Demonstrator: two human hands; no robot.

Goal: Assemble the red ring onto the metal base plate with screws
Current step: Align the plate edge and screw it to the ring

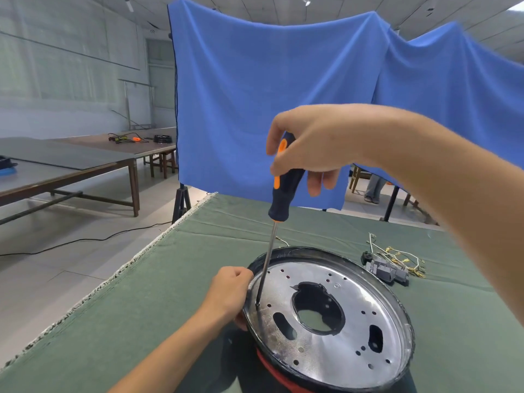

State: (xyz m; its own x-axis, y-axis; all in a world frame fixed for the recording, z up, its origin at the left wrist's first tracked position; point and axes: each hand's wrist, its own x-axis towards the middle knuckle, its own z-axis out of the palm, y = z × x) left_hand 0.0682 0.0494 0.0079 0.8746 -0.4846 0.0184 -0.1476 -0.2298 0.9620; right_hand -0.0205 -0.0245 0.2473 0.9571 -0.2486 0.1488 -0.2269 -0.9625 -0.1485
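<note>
1. my right hand (pixel 314 143) was curled around the top of the screwdriver (pixel 279 191), thumb and forefinger wrapped on the black and orange handle, the lower fingers hanging looser behind it.
2. the screwdriver stood nearly upright, handle up and leaning slightly to the right, its long axis running down and a little left along the thin metal shaft. the tip met the metal plate (pixel 340 330) near its left edge, at one of the small holes; i could not tell whether a screw sat under it.
3. my left hand (pixel 231 290) gripped the left rim of the plate, fingers curled over the edge, thumb side toward me, just beside the screwdriver tip.
4. the plate was a round, shiny disc with a dark rim, tilted so its far edge sat higher than the near edge. it had a large irregular opening in the middle, two oval slots and many small holes.
5. the red ring (pixel 276 373) showed only as a curved strip under the near left edge of the plate, touching it; most of it was hidden.
6. all this rested on a table covered in green cloth (pixel 158 302), at the near right part of it.
7. to the right, well apart from the plate, lay a bundle of wires with grey connectors (pixel 388 268).
8. a blue sheet (pixel 269 80) hung behind the table.
</note>
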